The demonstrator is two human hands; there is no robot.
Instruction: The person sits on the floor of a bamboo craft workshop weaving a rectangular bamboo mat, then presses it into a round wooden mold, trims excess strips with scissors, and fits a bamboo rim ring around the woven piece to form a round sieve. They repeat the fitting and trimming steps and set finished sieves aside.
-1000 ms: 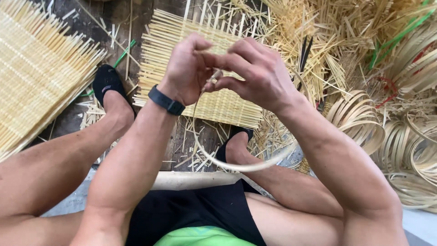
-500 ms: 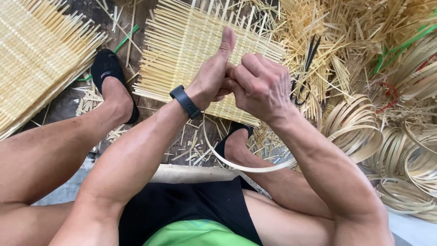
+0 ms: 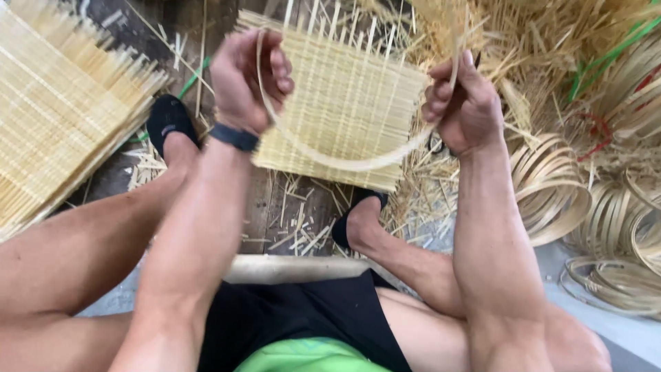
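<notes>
Now both hands are raised apart, each closed on one end of a thin bamboo strip (image 3: pixel 337 162) that sags in a curve between them. Fingers of the left hand (image 3: pixel 248 79) curl around its end; the right hand (image 3: pixel 465 103) pinches the other end upright. Below the strip lies a woven bamboo mat (image 3: pixel 351 83) on the floor, with coiled bamboo hoops (image 3: pixel 551 189) to the right.

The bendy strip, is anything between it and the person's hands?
No. The left hand grips one end of the bamboo strip and the right hand grips the other. It curves in the air between them, above the woven mat on the floor. Nothing visible sits between hands and strip.
</notes>
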